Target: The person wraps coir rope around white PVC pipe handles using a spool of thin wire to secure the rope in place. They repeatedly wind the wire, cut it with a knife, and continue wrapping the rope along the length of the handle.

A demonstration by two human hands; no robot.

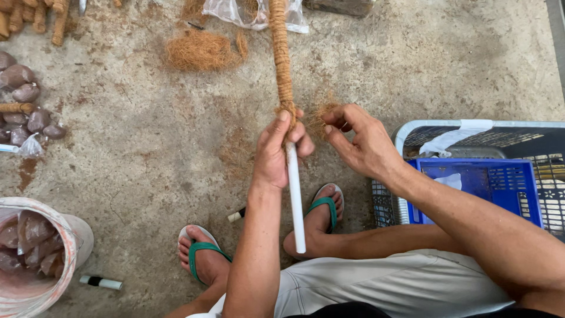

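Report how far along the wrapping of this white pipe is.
Done: the pipe's upper stretch is covered in coir wrap down to the left hand. In hand: the left hand grips the pipe at the wrap's edge, and the right hand pinches loose fibre beside it. Left: the bare white length below the grip.

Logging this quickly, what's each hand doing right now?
Left hand: closed around the white pipe.
Right hand: fingers pinching loose coir fibre.
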